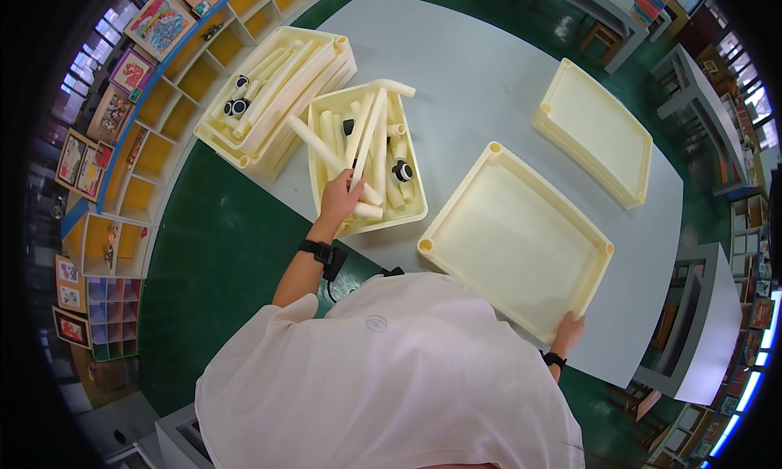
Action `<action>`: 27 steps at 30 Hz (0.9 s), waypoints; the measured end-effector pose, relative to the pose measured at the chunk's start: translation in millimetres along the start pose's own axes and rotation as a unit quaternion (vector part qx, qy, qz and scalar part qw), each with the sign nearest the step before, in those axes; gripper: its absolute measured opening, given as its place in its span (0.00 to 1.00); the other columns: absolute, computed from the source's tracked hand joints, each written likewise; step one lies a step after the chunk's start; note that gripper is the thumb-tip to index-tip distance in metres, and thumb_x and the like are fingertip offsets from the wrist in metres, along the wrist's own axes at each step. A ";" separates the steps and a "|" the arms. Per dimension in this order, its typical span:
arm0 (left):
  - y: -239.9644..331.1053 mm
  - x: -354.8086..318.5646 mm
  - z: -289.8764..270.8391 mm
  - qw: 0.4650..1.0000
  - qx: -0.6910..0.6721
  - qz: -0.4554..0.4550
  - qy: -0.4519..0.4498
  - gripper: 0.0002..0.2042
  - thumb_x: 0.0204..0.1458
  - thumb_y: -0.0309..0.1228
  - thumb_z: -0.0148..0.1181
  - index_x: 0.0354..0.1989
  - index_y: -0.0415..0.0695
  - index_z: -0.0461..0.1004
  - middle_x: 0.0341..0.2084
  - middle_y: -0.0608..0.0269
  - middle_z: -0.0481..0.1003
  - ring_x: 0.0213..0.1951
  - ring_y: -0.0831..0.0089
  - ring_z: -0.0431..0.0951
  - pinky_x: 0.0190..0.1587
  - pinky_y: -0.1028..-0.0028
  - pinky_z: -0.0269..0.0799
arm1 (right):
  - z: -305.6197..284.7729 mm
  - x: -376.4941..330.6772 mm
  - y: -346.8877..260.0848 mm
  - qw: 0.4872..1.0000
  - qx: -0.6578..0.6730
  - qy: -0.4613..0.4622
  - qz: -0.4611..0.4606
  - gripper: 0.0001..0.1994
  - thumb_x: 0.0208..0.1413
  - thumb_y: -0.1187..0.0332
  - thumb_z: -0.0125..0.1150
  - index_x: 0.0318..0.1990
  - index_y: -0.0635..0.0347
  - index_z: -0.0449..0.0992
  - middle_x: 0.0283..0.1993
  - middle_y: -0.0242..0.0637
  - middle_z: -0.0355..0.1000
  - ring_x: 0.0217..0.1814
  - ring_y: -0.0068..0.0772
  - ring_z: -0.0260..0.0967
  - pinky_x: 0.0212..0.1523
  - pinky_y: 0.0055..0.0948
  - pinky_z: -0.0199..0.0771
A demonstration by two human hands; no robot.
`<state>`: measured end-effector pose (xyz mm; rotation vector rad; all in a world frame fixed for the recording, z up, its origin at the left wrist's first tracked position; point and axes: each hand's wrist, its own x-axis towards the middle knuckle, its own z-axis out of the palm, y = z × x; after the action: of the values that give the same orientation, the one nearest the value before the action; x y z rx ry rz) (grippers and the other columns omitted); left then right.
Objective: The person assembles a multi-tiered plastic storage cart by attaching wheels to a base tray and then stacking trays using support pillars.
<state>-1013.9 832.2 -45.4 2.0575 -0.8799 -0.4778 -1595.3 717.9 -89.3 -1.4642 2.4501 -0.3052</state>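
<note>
My left hand [340, 197] is closed around the lower end of two long, narrow cream bars [371, 135] that lean over a cream plastic bin [422, 193]. Inside that bin lie several cream tubes and a black-and-white caster wheel [402, 171]. A loose cream tube [314, 138] slants across the bin's left rim, passing by my left hand. At the right, my right hand [570, 330] grips the near right corner of a shallow cream tray [513, 233]. This tray lies on the grey table, its inside showing bare, with round sockets at its corners.
Another shallow cream tray [599, 131] rests farther right on the grey table [481, 86]. At the left, a stack of cream bins [285, 155] holds more tubes and caster wheels. Low curved shelving [175, 110] runs along the left side, and other tables stand to the right.
</note>
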 end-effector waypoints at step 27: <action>53.3 12.7 -20.5 0.776 -0.604 -0.081 -0.160 0.21 0.57 0.38 0.44 0.51 0.32 0.61 0.11 0.75 0.61 0.15 0.82 0.66 0.24 0.80 0.69 | -0.6 -7.3 -2.7 0.999 0.007 0.035 -0.005 0.22 0.48 0.59 0.50 0.48 0.65 0.66 0.43 0.52 0.69 0.46 0.55 0.65 0.44 0.45 0.65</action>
<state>-1015.1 812.1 9.6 0.8393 -0.3444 -1.1463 -1590.0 723.1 -87.0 -1.4838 2.4910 -0.3796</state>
